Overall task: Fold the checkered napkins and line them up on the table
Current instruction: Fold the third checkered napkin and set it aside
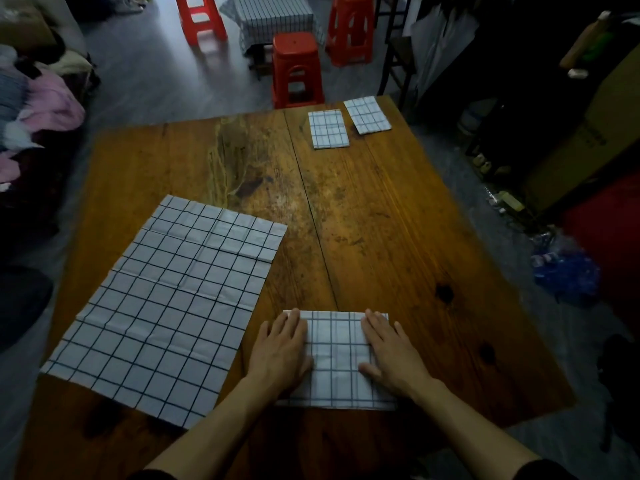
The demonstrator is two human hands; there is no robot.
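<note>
— Nearest the camera? Left hand [282, 348] and right hand [391, 351] pressed flat, fingers straight and together, on the side edges of a half-folded napkin [337, 358] at the table's [381, 220] near edge.

— Next fold? Probably crosswise, either hand equally close; long axis looks near-to-far, though hard to tell.

— Beyond? Unfolded napkin [169, 299] just left, lying flat. Two folded napkins [329, 129] side by side at the far right corner.
</note>
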